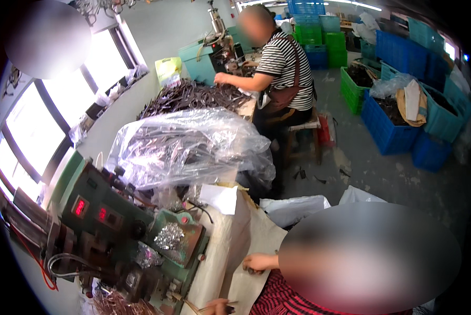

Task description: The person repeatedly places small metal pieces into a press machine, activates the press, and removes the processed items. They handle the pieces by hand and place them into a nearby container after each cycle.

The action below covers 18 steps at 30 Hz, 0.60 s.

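Observation:
My right hand (pixel 259 262) rests on the pale cloth-covered bench top (pixel 222 257), its fingers curled over a small dark piece too hidden to name. At the lower edge, my left hand (pixel 215 307) is partly cut off. Its fingers are closed by a thin, stick-like piece and a small dark bit; I cannot make out what they hold. Just left of my hands stands a green bench machine (pixel 96 202) with red lit displays. Its green tray (pixel 196 236) carries a heap of small shiny metal pieces (pixel 169 236). Red-and-black striped cloth (pixel 288 296) lies beside my right hand.
A clear plastic bag (pixel 193 144) of dark strips fills the bench beyond the machine. Farther back, a person (pixel 285 63) in a striped shirt sits at another machine, hands near a strip pile (pixel 188 97). Blue crates (pixel 385 123) and green crates (pixel 352 92) stand right.

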{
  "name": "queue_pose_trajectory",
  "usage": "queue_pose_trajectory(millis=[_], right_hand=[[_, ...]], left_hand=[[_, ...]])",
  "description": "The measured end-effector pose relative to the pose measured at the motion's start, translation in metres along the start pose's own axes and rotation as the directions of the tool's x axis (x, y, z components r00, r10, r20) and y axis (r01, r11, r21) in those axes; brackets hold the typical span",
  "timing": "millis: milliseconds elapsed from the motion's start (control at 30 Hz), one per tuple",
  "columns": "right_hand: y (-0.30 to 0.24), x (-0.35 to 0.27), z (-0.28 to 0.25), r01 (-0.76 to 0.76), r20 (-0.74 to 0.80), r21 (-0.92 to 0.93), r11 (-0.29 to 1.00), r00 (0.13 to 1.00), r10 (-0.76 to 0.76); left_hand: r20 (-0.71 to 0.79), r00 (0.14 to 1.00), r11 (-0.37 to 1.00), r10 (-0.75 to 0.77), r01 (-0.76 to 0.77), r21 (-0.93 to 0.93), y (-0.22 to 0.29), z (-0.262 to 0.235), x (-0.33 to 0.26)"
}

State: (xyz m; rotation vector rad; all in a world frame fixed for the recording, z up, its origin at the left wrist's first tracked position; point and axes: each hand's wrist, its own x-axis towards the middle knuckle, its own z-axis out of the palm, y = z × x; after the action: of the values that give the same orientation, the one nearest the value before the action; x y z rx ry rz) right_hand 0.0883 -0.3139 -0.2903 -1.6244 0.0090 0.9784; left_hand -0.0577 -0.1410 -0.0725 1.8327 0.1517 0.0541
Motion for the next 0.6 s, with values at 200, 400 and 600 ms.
queue_pose_trajectory(millis=[200, 400, 600], right_hand=[[-0.108, -0.070, 0.000, 0.315, 0.223, -0.385, 0.868, 0.944, -0.244], [-0.222, -0.071, 0.050, 0.770, 0.057, -0.406, 0.492, 0.558, -0.828], [-0.223, -0.051, 0.078, 0.780, -0.196, -0.168, 0.603, 0.573, -0.796]], left_hand=[[-0.445, 0.893, 0.979, 0.067, -0.145, -0.144, 0.016, -0.055, -0.027], [-0.616, 0.661, 0.903, 0.429, -0.333, 0.271, -0.003, -0.115, -0.029], [-0.087, 0.443, 0.283, 0.892, -0.398, 0.873, 0.037, -0.125, 0.026]])
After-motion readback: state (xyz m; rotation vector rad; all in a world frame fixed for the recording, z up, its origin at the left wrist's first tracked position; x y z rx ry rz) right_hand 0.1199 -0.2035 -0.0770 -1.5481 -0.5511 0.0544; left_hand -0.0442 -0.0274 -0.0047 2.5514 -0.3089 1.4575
